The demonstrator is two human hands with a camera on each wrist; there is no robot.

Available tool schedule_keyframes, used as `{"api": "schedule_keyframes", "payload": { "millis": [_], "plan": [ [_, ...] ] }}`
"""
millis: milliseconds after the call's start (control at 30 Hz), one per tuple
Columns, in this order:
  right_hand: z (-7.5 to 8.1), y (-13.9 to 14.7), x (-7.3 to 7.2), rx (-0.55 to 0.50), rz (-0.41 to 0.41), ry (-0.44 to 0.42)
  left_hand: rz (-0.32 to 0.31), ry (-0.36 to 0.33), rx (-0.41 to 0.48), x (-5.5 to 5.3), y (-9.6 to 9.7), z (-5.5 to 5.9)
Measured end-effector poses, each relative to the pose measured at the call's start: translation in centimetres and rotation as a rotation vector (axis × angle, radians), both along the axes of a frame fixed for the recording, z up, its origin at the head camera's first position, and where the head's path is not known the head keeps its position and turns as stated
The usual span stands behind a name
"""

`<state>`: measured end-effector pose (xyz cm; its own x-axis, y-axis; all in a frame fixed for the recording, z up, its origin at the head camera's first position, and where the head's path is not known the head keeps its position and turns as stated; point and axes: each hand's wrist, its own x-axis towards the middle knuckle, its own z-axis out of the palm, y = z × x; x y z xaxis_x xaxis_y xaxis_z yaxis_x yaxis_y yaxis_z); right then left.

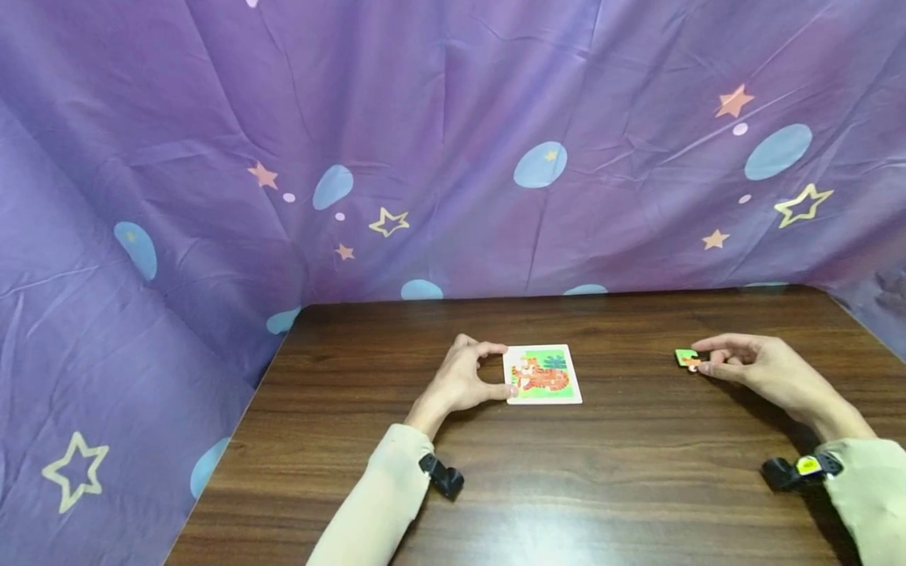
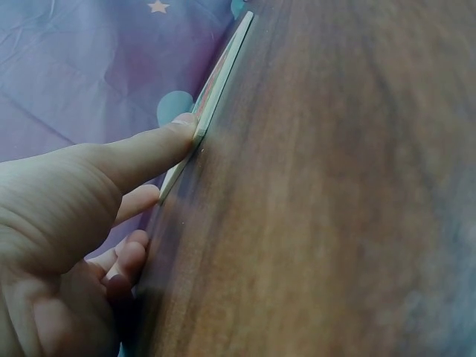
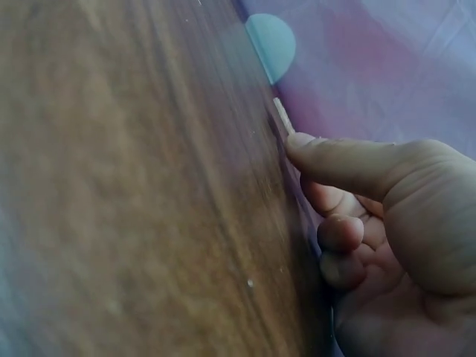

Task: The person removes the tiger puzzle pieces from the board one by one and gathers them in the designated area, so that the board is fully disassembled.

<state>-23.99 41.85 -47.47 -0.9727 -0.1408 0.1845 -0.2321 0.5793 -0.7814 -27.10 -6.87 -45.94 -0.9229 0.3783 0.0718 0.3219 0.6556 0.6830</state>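
A square tiger jigsaw puzzle [image 1: 574, 385] with a white border lies on the table; a pale gap shows at its upper left. My left hand [image 1: 456, 377] holds its left side, thumb at the near corner and index finger at the far one. Seen edge-on in the left wrist view, the puzzle [image 2: 227, 71] is a thin board under the thumb tip. Off to the right, my right hand [image 1: 775, 373] pinches a small green and orange puzzle piece [image 1: 686, 358] between thumb and index finger. Only the thin edge of that piece [image 3: 283, 115] shows in the right wrist view.
The brown wooden table [image 1: 609, 472] reaches back to a purple cloth [image 1: 453, 157] printed with stars and blue ovals, which also hangs along the left side. Black straps with small devices sit at both wrists, the left device [image 1: 444, 476] close over the tabletop.
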Motion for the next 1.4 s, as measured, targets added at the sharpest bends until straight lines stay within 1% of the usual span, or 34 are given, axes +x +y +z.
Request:
{"api": "schedule_keyframes", "payload": {
  "millis": [200,333,367,400,600,633,900,1167,1400],
  "plan": [
    [-0.23,-0.16,-0.2,0.043,-0.011,0.032,0.006,-0.004,-0.001,0.1,-0.06,0.19],
    [-0.31,-0.13,-0.18,0.044,-0.019,0.035,0.008,-0.009,0.005,0.23,-0.05,0.19],
    [-0.32,-0.15,-0.16,0.044,-0.023,0.034,0.007,-0.007,0.005,0.27,-0.05,0.18],
    [-0.33,-0.17,-0.15,0.048,-0.023,0.036,0.006,0.009,0.0,0.11,-0.03,-0.15],
    [-0.25,-0.5,-0.05,0.063,-0.034,0.05,-0.001,0.02,-0.005,0.01,0.04,-0.15],
    [-0.23,-0.55,-0.04,0.063,-0.038,0.05,-0.001,0.003,0.002,0.17,0.01,0.17],
    [-0.16,-0.83,-0.12,0.082,-0.055,0.049,0.001,0.003,-0.01,0.07,-0.01,0.08],
    [-0.08,-0.93,-0.13,0.081,-0.056,0.047,0.009,-0.016,-0.008,0.31,0.02,0.33],
    [-0.19,-0.78,-0.14,0.067,-0.051,0.034,0.008,0.0,-0.015,0.06,0.05,0.02]
  ]
}}
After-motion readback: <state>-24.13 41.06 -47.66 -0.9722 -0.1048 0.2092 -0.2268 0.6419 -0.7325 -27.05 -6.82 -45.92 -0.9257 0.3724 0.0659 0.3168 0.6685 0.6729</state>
